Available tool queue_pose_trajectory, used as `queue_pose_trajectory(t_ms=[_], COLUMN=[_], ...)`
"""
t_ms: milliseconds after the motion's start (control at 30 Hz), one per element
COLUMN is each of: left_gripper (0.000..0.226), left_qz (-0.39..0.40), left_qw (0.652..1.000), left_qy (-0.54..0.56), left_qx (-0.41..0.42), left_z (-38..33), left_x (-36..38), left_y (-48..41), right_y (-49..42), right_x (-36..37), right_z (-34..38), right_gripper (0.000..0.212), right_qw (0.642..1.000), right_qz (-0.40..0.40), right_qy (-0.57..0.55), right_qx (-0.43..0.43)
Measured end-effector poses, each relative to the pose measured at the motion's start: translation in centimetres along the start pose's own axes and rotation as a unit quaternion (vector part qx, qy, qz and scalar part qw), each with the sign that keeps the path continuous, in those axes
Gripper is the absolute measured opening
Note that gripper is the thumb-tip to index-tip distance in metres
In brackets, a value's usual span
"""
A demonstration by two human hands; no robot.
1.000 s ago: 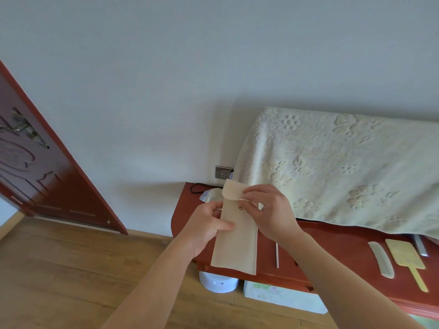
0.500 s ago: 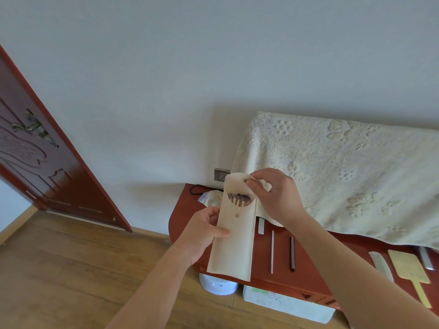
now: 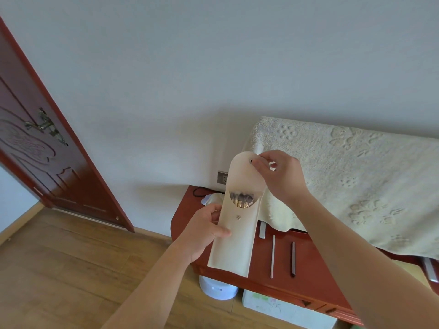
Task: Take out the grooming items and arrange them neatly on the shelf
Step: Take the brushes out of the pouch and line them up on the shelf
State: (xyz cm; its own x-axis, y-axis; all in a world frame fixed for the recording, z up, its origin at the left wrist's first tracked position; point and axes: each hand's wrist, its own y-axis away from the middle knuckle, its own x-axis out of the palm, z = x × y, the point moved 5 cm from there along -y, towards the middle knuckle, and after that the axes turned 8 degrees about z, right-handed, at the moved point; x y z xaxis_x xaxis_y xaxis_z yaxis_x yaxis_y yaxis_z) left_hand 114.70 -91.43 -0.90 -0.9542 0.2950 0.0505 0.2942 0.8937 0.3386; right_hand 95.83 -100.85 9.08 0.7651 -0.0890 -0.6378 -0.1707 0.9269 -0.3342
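Centre frame: left hand [image 3: 204, 230] grips cream pouch [image 3: 234, 243] mid-body, fingers [image 3: 219, 232] curled round it. Right hand [image 3: 281, 176] pinches the pouch's flap [image 3: 244, 172], lifted open. Brushes [image 3: 241, 201] show in the mouth. Pouch is upright over left end of red shelf [image 3: 308, 281]; grey stick [image 3: 273, 256] and dark stick [image 3: 293, 258] lie there.

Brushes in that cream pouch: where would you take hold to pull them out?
Probably by the gold collars below the bristles of the brushes, pinched from above, along the length of the pouch. The pouch stands nearly upright in the left hand, the right hand holds its flap up, and only those ends show.
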Motion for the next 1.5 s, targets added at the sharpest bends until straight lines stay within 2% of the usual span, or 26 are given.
queue_pose_trajectory(t_ms=[467,700,833,1033,1233,1500], left_gripper=[0.051,0.051,0.049,0.05,0.051,0.049], left_qz=[0.004,0.002,0.008,0.011,0.013,0.009], left_qw=[1.0,1.0,1.0,1.0,1.0,1.0], left_qy=[-0.021,-0.008,-0.005,0.0,-0.007,-0.005], left_qx=[0.002,0.0,-0.001,-0.004,-0.006,-0.004], left_z=[-0.1,-0.2,-0.2,-0.2,-0.2,-0.1], left_x=[-0.6,-0.7,-0.4,-0.3,-0.2,0.1], left_y=[0.0,-0.3,-0.5,-0.8,-1.1,-1.2], right_y=[-0.8,-0.3,0.4,1.5,2.6,4.0], right_x=[0.6,0.0,0.2,1.3,1.8,2.0], right_z=[-0.6,-0.1,0.2,0.2,-0.1,-0.7], right_gripper=[0.013,0.039,0.041,0.03,0.02,0.028], right_qw=[1.0,0.997,0.995,0.99,0.989,0.989], right_qz=[0.003,-0.036,-0.038,-0.018,-0.001,0.07], right_qy=[0.0,0.061,0.09,0.102,0.098,0.072], right_qx=[0.028,-0.005,-0.033,-0.099,-0.108,-0.111])
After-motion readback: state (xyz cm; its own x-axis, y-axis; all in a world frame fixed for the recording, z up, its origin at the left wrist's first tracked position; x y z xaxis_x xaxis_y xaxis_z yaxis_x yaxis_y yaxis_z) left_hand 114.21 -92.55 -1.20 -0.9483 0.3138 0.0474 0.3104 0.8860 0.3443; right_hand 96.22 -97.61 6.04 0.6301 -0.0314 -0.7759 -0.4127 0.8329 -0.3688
